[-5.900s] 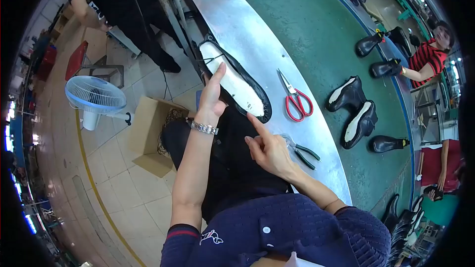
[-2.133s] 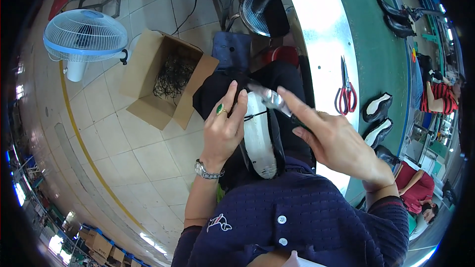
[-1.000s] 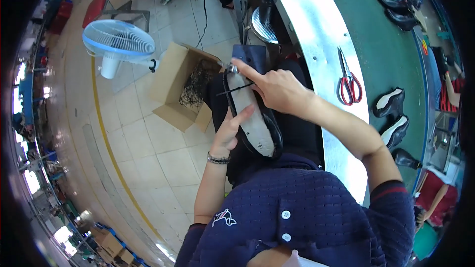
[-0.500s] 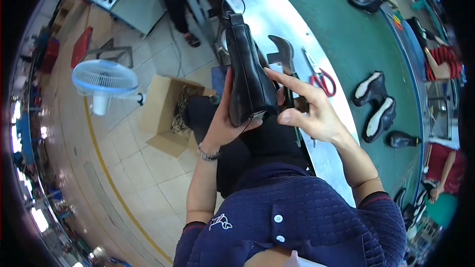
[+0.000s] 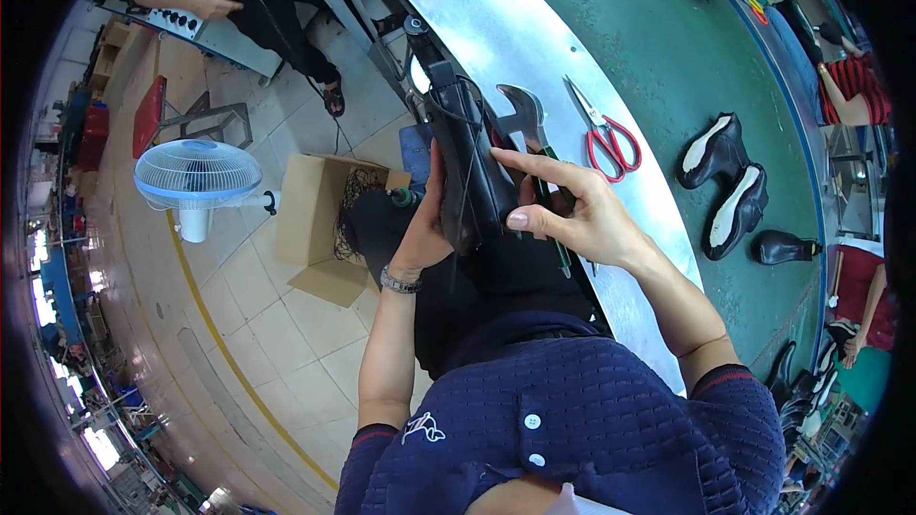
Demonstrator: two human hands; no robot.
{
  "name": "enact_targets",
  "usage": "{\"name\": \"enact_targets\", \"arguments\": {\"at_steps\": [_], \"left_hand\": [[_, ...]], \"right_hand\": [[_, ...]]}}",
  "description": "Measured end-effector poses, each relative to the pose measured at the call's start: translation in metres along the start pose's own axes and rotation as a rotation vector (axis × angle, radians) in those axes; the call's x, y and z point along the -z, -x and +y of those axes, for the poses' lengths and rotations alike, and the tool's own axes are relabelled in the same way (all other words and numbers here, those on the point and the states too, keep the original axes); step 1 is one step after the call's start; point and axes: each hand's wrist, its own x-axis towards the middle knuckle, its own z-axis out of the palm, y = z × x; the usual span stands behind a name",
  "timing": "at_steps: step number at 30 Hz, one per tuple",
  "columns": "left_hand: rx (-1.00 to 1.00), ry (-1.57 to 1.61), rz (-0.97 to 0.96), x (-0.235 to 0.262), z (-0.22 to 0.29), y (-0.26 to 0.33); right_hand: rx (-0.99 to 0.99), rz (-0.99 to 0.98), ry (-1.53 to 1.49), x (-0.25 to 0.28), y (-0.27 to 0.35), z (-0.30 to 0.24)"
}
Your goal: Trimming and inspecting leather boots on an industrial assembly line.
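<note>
In front of me is a black leather shoe [image 5: 469, 176], held lengthwise with a thin dark strand lying across it. Wrapped round its left side is my left hand [image 5: 425, 229], with a watch or bracelet at the wrist. On the other side, my right hand [image 5: 582, 205] has its index finger touching the shoe, thumb held apart. Its curled fingers close on lasting pincers [image 5: 527, 116] with a dark metal head and green handles running under the hand. Scissors [image 5: 611, 141] with red handles lie on the metal-topped bench [image 5: 515, 10] just beyond.
Beyond the bench, a green surface [image 5: 658, 86] carries black shoes [image 5: 735, 195], some with pale soles. At left stand a fan [image 5: 197, 181] and an open cardboard box [image 5: 320, 219]. A metal post [image 5: 415, 29] rises past the shoe. Another person [image 5: 277, 10] stands at upper left.
The shoe has been turned and lowered slightly toward me, and the thin strand now crosses its surface. Both hands and the pincers have shifted slightly left. A person's hand has appeared at upper left.
</note>
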Motion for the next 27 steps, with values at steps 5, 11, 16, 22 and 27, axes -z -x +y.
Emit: {"name": "enact_targets", "arguments": {"at_steps": [5,11,16,22,27], "left_hand": [[0.069,-0.064,0.055,0.004,0.001,0.013],[0.473,0.142,0.312,0.011,0.013,0.082],[0.494,0.724,0.754,0.014,0.019,0.173],[0.587,0.824,0.769,0.021,0.022,0.182],[0.69,0.506,0.652,0.024,0.04,0.106]], "right_hand": [[-0.098,0.074,-0.013,0.001,-0.006,0.018],[-0.238,0.276,0.694,0.009,-0.043,0.122],[-0.086,0.395,0.965,0.008,-0.059,0.166],[0.118,0.672,0.901,0.044,-0.045,0.194],[-0.199,0.639,1.008,0.07,-0.011,0.22]]}}
